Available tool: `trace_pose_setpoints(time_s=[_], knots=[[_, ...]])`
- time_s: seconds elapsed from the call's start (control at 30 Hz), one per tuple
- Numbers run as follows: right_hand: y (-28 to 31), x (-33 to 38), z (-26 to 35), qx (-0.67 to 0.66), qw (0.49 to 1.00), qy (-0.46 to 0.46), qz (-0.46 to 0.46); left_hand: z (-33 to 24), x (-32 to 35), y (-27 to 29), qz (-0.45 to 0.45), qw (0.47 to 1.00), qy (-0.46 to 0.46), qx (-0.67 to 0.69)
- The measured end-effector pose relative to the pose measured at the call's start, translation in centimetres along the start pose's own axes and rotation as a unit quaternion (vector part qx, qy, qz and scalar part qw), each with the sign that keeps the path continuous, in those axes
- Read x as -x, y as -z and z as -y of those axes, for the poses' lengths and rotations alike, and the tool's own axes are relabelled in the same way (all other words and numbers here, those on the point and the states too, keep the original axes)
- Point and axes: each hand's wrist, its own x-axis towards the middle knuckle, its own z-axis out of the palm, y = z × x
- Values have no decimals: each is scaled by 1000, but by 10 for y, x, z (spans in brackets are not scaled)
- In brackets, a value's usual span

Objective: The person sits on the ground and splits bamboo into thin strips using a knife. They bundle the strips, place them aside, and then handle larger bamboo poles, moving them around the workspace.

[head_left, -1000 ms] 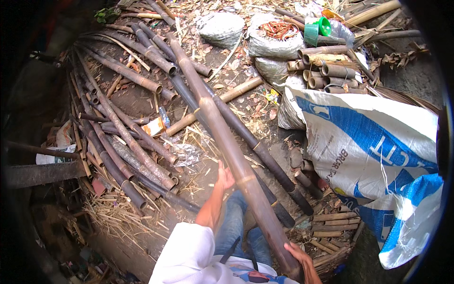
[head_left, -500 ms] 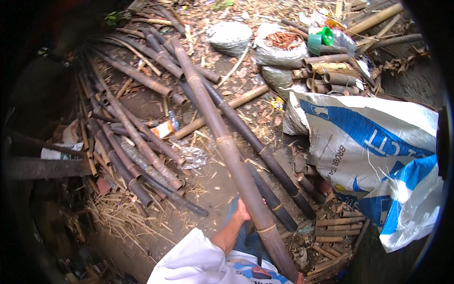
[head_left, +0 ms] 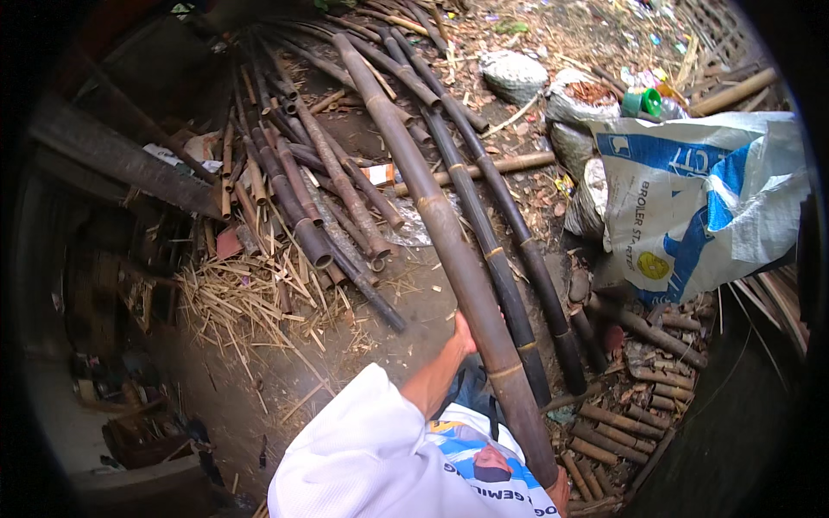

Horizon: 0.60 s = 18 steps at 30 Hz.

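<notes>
A long brown bamboo pole (head_left: 436, 224) runs from the far dirt ground down toward my body. My left hand (head_left: 462, 332) grips it from the left side, about two thirds of the way down, arm in a white sleeve. My right hand (head_left: 560, 490) shows only as a sliver at the pole's near end by the lower edge; it touches the pole there, and its fingers are hidden. Two darker poles (head_left: 509, 250) lie right beside the held one.
A heap of dark bamboo poles (head_left: 302, 190) and straw (head_left: 250, 298) lies to the left. A white and blue woven sack (head_left: 691, 198) stands at right, with filled bags (head_left: 518, 73) behind it. Short cut bamboo pieces (head_left: 630, 414) are stacked at lower right.
The view has swung so the pole and sack sit higher and further right. My left hand has slid down the pole toward me. My right hand has slipped nearly out of view.
</notes>
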Motion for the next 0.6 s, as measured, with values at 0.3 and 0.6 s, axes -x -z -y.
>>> trace_pose_setpoints(time_s=[0.3, 0.6], knots=[[-14, 39, -60, 56, 995, -28, 78, 48, 128, 100, -78, 996, -42, 31], [-42, 45, -95, 138, 976, -35, 163, 49, 235, 211, -118, 977, -104, 141]])
